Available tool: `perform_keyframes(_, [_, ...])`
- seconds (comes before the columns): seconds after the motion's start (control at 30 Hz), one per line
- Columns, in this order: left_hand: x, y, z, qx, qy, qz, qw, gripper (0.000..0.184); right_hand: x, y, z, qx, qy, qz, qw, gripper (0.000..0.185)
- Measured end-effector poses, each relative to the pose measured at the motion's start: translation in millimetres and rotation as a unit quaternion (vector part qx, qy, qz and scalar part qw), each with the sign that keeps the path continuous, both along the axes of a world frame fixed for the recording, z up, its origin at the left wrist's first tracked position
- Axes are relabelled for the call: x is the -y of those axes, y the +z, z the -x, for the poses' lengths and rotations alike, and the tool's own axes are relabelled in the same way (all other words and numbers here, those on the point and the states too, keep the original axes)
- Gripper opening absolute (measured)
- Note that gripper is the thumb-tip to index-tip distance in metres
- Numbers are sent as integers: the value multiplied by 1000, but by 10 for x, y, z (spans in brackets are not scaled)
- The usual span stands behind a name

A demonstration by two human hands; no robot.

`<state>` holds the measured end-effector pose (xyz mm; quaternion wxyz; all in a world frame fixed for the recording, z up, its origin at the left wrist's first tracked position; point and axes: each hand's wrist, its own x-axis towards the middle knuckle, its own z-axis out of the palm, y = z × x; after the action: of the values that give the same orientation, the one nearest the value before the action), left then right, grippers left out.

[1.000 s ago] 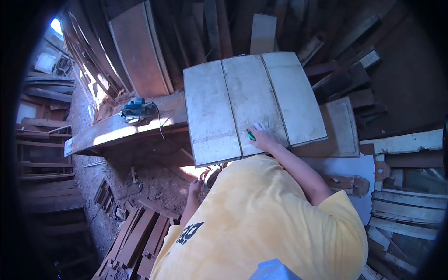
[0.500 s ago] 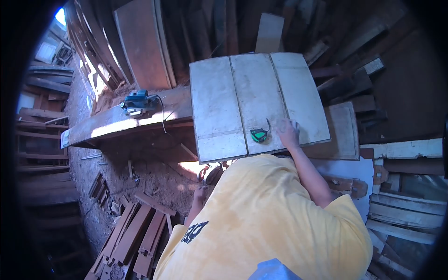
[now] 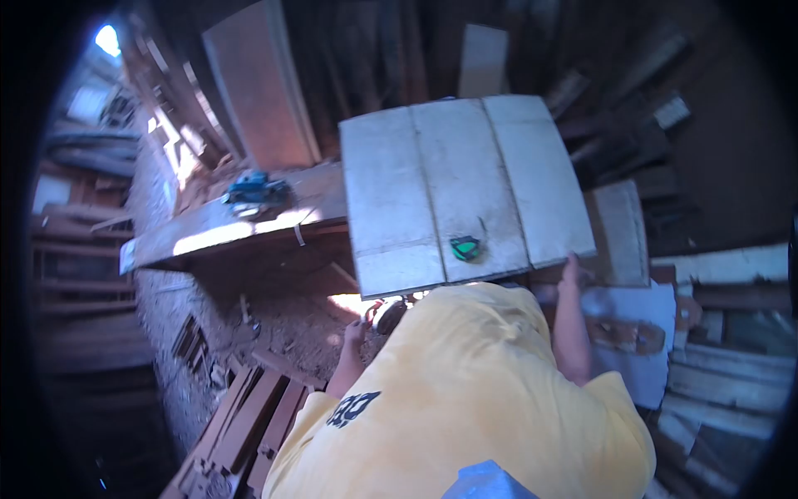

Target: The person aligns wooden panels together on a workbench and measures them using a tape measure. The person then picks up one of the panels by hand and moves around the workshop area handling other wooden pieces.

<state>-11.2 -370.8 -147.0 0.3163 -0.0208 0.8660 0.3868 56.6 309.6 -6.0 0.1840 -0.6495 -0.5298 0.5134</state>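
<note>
A pale panel point(image 3: 465, 175) with two dark seams lies in front of me. On it, close to the near edge, rests a green and black tape measure point(image 3: 465, 247). My right hand point(image 3: 575, 273) is at the panel's near right corner, blurred, with its fingers apart; whether it grips the edge I cannot make out. Below the panel's near left corner is my left hand point(image 3: 355, 333), its fingers curled. Just beyond them sits a dark rounded object point(image 3: 387, 316), partly hidden by the panel and my shirt. What the left fingers hold, if anything, is hidden.
A teal power planer point(image 3: 256, 193) with a cord sits on a long wooden bench point(image 3: 187, 234) to the left. Reddish wood pieces point(image 3: 245, 416) are stacked on the ground at lower left. Boards point(image 3: 258, 83) lean at the back, and pale planks point(image 3: 731, 366) lie at right.
My right hand has left the panel's top beside the tape measure and moved right to its near corner. The left hand has shifted slightly up. The view has moved a little.
</note>
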Motion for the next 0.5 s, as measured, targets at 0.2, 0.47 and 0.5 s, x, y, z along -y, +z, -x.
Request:
perform_keyframes(0.2, [-299,582,139,24,176,102,979,39,-211,-57,81,-311,-93,221,920,86])
perform_keyframes(0.47, [-158,297,292,-136,128,204,961,37,-354,-209,367,-386,-124,232,884,75])
perform_keyframes(0.5, [-185,312,290,-151,108,206,961,37,-356,-279,398,-407,-144,227,873,72])
